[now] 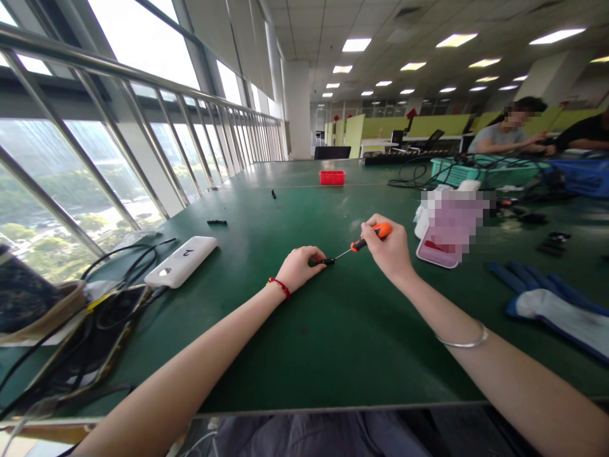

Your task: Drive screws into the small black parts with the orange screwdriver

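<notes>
Near the middle of the green table (304, 355), my left hand (301, 266) is closed on a small black part (327, 261), pinching it at the tabletop. What kind of part it is, I cannot make out. My right hand (389, 251) grips a screwdriver (380, 231) with an orange and black handle. Its thin metal shaft slants down to the left, and the tip meets the black part or lies very close to it. Fingers cover some of the handle and much of the part.
Left are a white power bank (183, 261), black cables and a phone-like device (90, 336). Small black pieces (217, 222) and a red tray (332, 178) lie farther back. Right are a blue-and-white glove (556, 311), a pink-purple object (445, 231) and a green basket (490, 172). People sit beyond.
</notes>
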Available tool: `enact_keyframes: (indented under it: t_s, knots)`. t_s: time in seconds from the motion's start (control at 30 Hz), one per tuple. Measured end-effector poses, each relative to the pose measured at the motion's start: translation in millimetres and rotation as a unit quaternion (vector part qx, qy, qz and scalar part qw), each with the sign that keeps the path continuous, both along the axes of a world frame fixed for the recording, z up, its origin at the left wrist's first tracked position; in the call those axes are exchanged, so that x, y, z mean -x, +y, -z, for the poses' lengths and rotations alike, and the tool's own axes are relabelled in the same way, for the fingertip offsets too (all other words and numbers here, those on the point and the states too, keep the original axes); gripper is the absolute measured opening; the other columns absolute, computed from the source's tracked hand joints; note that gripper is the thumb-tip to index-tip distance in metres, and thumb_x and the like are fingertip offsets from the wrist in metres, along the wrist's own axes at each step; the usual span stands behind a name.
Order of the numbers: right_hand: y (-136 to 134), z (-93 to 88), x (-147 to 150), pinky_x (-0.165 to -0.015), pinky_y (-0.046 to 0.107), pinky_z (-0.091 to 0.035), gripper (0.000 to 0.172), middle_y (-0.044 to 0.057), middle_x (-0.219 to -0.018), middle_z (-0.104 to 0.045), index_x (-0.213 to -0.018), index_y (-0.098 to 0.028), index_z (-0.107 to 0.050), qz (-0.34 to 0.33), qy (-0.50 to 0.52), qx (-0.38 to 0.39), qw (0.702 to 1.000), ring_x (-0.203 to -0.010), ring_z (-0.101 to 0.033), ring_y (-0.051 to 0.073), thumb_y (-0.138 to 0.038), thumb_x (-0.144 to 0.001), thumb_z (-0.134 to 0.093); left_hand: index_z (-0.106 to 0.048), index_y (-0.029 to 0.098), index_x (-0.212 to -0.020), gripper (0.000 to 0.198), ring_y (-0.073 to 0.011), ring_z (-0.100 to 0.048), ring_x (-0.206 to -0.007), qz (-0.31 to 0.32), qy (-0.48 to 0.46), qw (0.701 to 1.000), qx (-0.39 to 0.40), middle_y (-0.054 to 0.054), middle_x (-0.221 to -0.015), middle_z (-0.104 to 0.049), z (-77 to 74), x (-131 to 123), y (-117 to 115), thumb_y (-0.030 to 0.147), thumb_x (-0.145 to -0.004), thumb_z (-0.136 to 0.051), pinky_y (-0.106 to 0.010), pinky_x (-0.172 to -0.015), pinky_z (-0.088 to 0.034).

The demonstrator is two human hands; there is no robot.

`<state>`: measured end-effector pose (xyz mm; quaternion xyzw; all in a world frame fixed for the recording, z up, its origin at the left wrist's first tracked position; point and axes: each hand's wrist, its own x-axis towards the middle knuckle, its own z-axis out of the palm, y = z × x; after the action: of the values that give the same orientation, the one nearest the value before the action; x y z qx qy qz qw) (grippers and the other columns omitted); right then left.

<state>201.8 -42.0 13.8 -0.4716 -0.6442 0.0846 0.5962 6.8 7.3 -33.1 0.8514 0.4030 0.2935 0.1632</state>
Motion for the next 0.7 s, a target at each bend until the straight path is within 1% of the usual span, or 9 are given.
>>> enact_keyframes:
  t_s: [0.33,0.43,0.53,0.6,0.67,0.7]
  knots:
    - [3.9,2.0,-1.1,-0.056,0.025,-0.034,0.025,-0.003,-0.053,-0.046,-0.056,-0.02,-0.045,-0.001,0.007,0.014,1.0,-0.055,-0.044,0.012,-0.031,-0.078,-0.05,-0.068,0.019,-0.084,0.011,-0.0165,-0.062,-0.082,0.002,0.031,0.999,-0.026,-0.002,-0.086,-0.067,2.1,0.4,2.5,0.021,-0.075,-0.062,-0.027,-0.074,-0.05]
    - [4.0,1.1,-1.6,-0.056,0.025,-0.034,0.025,-0.003,-0.053,-0.044,-0.055,-0.02,-0.044,-0.012,0.009,0.014,1.0,-0.055,-0.043,0.012,-0.03,-0.078,-0.051,-0.069,0.019,-0.085,0.012,-0.0167,-0.062,-0.082,0.008,0.047,0.998,-0.05,-0.002,-0.086,-0.067,0.6,0.4,1.2,0.021,-0.076,-0.061,-0.028,-0.075,-0.049]
    - [1.8,-1.1,-0.4,-0.055,0.025,-0.034,0.026,-0.003,-0.053,-0.043,-0.055,-0.02,-0.043,-0.015,0.002,0.009,1.0,-0.053,-0.042,0.011,-0.03,-0.077,-0.051,-0.068,0.019,-0.086,0.012,-0.0168,-0.061,-0.084,0.028,0.06,0.994,-0.088,-0.002,-0.087,-0.067,-1.9,0.0,-0.7,0.02,-0.078,-0.059,-0.028,-0.077,-0.048]
    - [0.0,-2.2,0.7,-0.056,0.025,-0.035,0.019,-0.004,-0.057,-0.045,-0.061,-0.02,-0.046,-0.011,-0.006,0.007,1.0,-0.054,-0.043,0.011,-0.03,-0.076,-0.053,-0.066,0.019,-0.088,0.013,-0.0169,-0.06,-0.086,0.042,0.063,0.991,-0.11,-0.003,-0.088,-0.067,-2.7,-0.4,-1.6,0.018,-0.078,-0.058,-0.029,-0.078,-0.048]
    - [-1.4,-2.4,1.5,-0.057,0.025,-0.037,0.009,-0.004,-0.062,-0.048,-0.073,-0.021,-0.05,-0.001,-0.009,0.004,1.0,-0.055,-0.045,0.011,-0.027,-0.071,-0.056,-0.064,0.018,-0.091,0.016,-0.0172,-0.06,-0.087,0.046,0.065,0.99,-0.12,-0.003,-0.088,-0.067,-2.6,-0.6,-2.0,0.016,-0.076,-0.058,-0.029,-0.079,-0.048]
    - [-2.0,-2.2,1.8,-0.057,0.025,-0.038,0.014,-0.005,-0.065,-0.049,-0.08,-0.022,-0.049,0.002,-0.007,0.003,1.0,-0.055,-0.046,0.011,-0.025,-0.069,-0.058,-0.064,0.018,-0.091,0.016,-0.0172,-0.06,-0.087,0.043,0.065,0.99,-0.121,-0.002,-0.089,-0.067,-2.3,-0.7,-2.1,0.016,-0.076,-0.058,-0.029,-0.079,-0.048]
